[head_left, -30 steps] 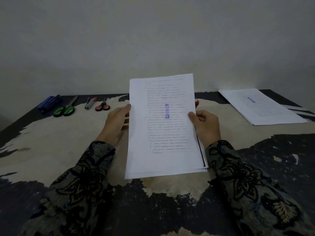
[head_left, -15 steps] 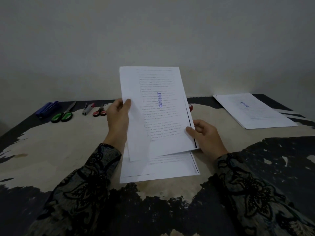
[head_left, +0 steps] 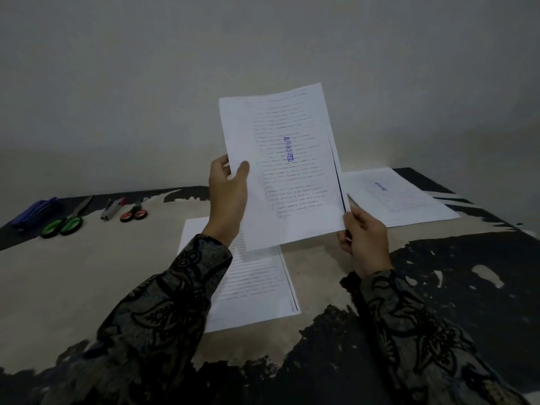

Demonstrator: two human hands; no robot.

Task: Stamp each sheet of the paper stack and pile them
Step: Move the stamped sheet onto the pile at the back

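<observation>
A printed sheet (head_left: pixel 287 171) with a blue stamp mark in its middle is lifted upright above the table. My left hand (head_left: pixel 228 194) pinches its left edge, thumb on the front. Its lower right corner is pinched by my right hand (head_left: pixel 363 241). Below, the paper stack (head_left: pixel 257 285) lies flat on the table, partly hidden by my left sleeve and the raised sheet. A pile of stamped sheets (head_left: pixel 400 197) lies at the right rear of the table. No stamp tool is visible.
Along the table's left rear lie green-handled scissors (head_left: pixel 62 225), a grey and red tool (head_left: pixel 112 209), small red-handled scissors (head_left: pixel 133 214) and a blue object (head_left: pixel 35 213). The table surface (head_left: pixel 87 273) is worn, beige with dark patches. A plain wall stands behind.
Both hands lifted the stamped top sheet off the stack and raised it, shifting it toward the right; the stack beneath is now uncovered.
</observation>
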